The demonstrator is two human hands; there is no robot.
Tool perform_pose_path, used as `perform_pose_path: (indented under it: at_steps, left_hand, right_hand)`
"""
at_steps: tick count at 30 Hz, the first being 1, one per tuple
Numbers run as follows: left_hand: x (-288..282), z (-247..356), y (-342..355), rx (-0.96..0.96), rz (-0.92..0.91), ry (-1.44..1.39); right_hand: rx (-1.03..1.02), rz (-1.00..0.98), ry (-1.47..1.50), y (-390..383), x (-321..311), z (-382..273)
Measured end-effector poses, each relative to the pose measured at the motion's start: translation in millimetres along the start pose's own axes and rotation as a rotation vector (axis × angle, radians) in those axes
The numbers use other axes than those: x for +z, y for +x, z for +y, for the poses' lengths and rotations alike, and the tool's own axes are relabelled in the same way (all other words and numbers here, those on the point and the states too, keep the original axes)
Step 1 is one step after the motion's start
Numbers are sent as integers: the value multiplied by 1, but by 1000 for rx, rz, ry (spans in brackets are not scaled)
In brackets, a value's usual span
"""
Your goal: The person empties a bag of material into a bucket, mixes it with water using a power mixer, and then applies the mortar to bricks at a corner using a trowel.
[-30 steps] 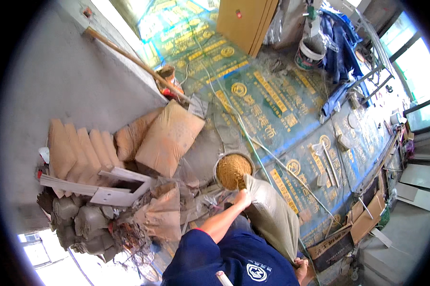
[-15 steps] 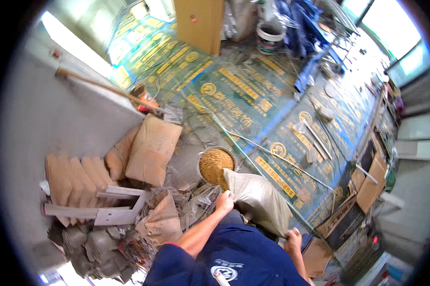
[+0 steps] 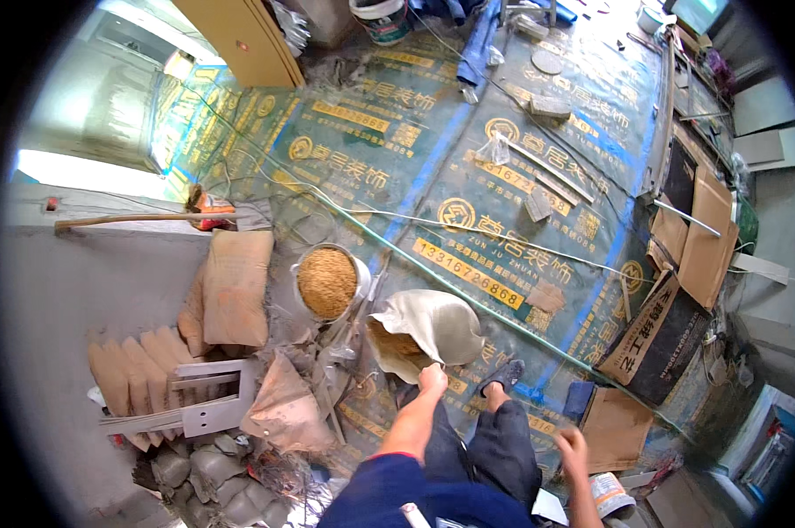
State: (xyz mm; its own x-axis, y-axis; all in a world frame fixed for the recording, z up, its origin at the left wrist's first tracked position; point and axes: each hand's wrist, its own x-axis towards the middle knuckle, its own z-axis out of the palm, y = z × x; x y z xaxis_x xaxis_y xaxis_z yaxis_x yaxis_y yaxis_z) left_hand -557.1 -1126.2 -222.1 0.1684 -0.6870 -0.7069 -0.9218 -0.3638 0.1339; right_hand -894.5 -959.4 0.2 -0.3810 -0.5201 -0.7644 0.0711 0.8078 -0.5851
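Since the earlier frames our view has swung round, so that the bucket of sand now lies up and to the left of the sack rather than straight ahead, and the grey sack has tipped back from the bucket, its mouth now gaping toward us with brown sand showing inside; our right hand, barely seen at the lower edge before, has come up into plain view.

Our left hand is closed on the near lip of the sack, gripping the fabric at the open mouth; the sack lies on the printed blue-green floor covering, just right of the bucket and just in front of our dark shoe. Our right hand hangs free beside our leg, blurred, holding nothing that we can see; whether its fingers are spread or curled we cannot tell; it is near a flat brown cardboard piece.

The bucket stands upright, filled nearly to its rim; left of it a tan paper bag lies flat, with more bags stacked below; a long wooden handle rests along the grey ledge above them.
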Motion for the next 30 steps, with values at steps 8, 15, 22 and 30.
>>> perform_pose_path:
  at_steps: [8, 15, 22, 30]
  left_hand:
    - [64, 70, 47, 7, 94, -128]
    - [41, 56, -2, 52, 105, -79]
    - [-24, 70, 19, 158, -378, -277]
    - [-145, 92, 85, -376, -110, -416]
  right_hand:
    - [811, 234, -101, -142, -260, 167]
    - [271, -93, -201, -25, -234, 6]
    - [-253, -75, -371, 22, -109, -301]
    - [-569, -372, -608, 153, -4, -409]
